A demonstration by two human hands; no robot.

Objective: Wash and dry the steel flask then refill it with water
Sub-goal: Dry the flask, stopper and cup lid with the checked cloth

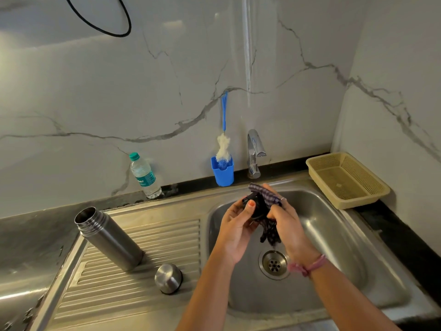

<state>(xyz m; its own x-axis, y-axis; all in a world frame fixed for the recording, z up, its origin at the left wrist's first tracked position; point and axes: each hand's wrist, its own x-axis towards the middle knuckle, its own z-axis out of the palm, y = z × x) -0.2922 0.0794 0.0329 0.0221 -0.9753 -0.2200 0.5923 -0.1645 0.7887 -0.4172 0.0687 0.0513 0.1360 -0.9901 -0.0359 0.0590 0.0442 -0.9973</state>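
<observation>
Both hands meet above the sink (334,235), left (235,225) gripping a black stopper (259,206), right (290,225) clutching a checked cloth (265,191).

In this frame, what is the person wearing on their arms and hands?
Both forearms are bare, with no sleeves in view. The right hand has a pink band tied round its wrist and a thin ring on one finger. The left hand has orange-painted nails and a thin ring too. No gloves or watch.

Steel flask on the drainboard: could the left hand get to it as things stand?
Probably yes, once freed. The steel flask stands open and upright on the drainboard, nothing between it and the left hand, but that hand grips a black stopper.
</observation>
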